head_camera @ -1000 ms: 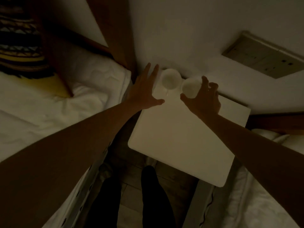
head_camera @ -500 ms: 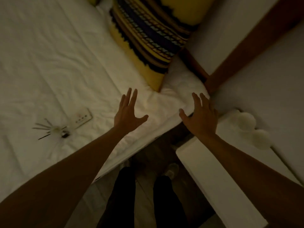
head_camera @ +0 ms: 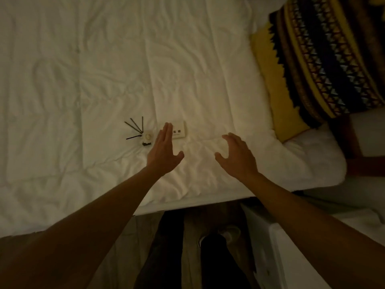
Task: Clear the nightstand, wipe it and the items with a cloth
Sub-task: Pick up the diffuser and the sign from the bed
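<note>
Both my hands hover over the white bed with nothing in them. My left hand is open, its fingertips over the left end of a small white rectangular device that lies on the sheet. Just left of it lies a small white reed diffuser with several dark sticks fanned out. My right hand is open with curled fingers, right of the device and apart from it. Only a white corner of the nightstand shows at the lower right. No cloth is in view.
A yellow and dark patterned cushion leans at the upper right on a white pillow. My dark-trousered legs stand on the floor between bed and nightstand.
My view has swung left from the nightstand with its two round white objects to the bed. Both empty hands moved left over the sheet, the left one reaching the white device.
</note>
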`<move>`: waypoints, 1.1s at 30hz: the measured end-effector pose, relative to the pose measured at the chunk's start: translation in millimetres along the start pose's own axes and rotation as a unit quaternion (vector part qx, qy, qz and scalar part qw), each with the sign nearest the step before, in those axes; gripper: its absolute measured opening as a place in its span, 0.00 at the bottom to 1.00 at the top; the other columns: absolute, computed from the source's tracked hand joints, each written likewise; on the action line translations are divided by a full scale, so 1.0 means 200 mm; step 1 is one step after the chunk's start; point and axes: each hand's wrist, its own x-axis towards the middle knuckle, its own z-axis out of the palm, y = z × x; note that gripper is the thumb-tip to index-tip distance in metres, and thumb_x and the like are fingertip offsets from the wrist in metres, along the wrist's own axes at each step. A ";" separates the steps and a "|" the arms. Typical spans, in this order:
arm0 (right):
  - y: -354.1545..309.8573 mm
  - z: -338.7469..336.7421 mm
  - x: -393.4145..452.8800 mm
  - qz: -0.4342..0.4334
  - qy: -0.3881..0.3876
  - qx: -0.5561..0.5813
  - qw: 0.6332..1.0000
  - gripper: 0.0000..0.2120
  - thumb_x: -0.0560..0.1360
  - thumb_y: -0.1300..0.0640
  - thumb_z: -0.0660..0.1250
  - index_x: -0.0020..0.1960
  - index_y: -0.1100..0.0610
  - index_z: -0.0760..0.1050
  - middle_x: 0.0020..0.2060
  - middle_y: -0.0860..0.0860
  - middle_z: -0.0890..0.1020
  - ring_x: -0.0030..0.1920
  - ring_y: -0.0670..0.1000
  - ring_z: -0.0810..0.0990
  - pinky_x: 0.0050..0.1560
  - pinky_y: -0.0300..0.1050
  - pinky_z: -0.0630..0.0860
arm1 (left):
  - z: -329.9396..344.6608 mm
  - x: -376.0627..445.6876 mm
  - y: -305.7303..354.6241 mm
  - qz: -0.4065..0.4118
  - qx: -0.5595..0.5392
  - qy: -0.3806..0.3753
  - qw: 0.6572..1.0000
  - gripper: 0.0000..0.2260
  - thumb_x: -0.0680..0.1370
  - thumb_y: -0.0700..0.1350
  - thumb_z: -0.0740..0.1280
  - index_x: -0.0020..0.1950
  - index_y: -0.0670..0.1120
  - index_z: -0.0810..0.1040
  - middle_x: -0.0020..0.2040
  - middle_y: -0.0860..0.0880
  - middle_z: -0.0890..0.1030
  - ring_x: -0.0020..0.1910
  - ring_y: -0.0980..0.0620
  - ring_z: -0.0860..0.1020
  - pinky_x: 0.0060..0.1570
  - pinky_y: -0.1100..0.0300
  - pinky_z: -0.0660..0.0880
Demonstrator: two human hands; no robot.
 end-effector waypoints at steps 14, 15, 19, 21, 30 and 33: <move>-0.50 0.44 0.57 -0.073 -0.095 -0.061 0.991 0.31 0.78 0.58 0.67 0.78 0.53 0.60 0.77 0.50 0.62 0.74 0.55 0.65 0.67 0.54 0.72 | 0.01 0.11 -0.50 -0.265 -0.160 0.087 0.947 0.18 0.75 0.55 0.71 0.58 0.46 0.76 0.55 0.47 0.80 0.53 0.46 0.79 0.45 0.57 0.70; -0.51 0.45 0.59 -0.076 -0.099 -0.069 0.990 0.32 0.77 0.58 0.67 0.79 0.52 0.60 0.78 0.50 0.62 0.75 0.55 0.64 0.67 0.54 0.71 | 0.01 0.14 -0.52 -0.255 -0.182 0.103 0.944 0.21 0.74 0.55 0.73 0.60 0.45 0.74 0.57 0.46 0.78 0.54 0.46 0.79 0.45 0.56 0.71; -0.52 0.51 0.66 -0.076 -0.094 -0.084 0.989 0.34 0.73 0.59 0.70 0.77 0.52 0.63 0.76 0.50 0.65 0.74 0.55 0.62 0.68 0.55 0.71 | 0.02 0.25 -0.62 -0.177 -0.220 0.097 0.955 0.34 0.71 0.53 0.77 0.72 0.46 0.68 0.68 0.45 0.72 0.62 0.46 0.76 0.54 0.54 0.75; -0.52 0.53 0.68 -0.086 -0.078 -0.105 0.988 0.35 0.72 0.58 0.72 0.76 0.52 0.64 0.73 0.51 0.67 0.73 0.55 0.64 0.65 0.55 0.72 | 0.03 0.29 -0.65 -0.128 -0.223 0.095 0.962 0.31 0.72 0.50 0.77 0.72 0.49 0.71 0.68 0.47 0.74 0.63 0.49 0.75 0.54 0.59 0.71; -0.55 0.52 0.66 -0.030 -0.051 -0.186 0.981 0.40 0.62 0.43 0.80 0.67 0.57 0.69 0.63 0.57 0.70 0.64 0.59 0.68 0.55 0.52 0.72 | -0.01 0.33 -0.62 -0.090 -0.304 0.086 0.944 0.17 0.72 0.40 0.68 0.60 0.48 0.83 0.59 0.48 0.82 0.58 0.47 0.81 0.59 0.44 0.78; -0.50 0.48 0.57 0.033 -0.034 -0.108 0.993 0.42 0.61 0.45 0.82 0.66 0.57 0.66 0.61 0.56 0.71 0.62 0.58 0.72 0.48 0.50 0.73 | -0.05 0.32 -0.60 -0.068 -0.288 0.060 0.953 0.16 0.74 0.37 0.67 0.60 0.47 0.83 0.58 0.47 0.83 0.58 0.46 0.81 0.60 0.43 0.78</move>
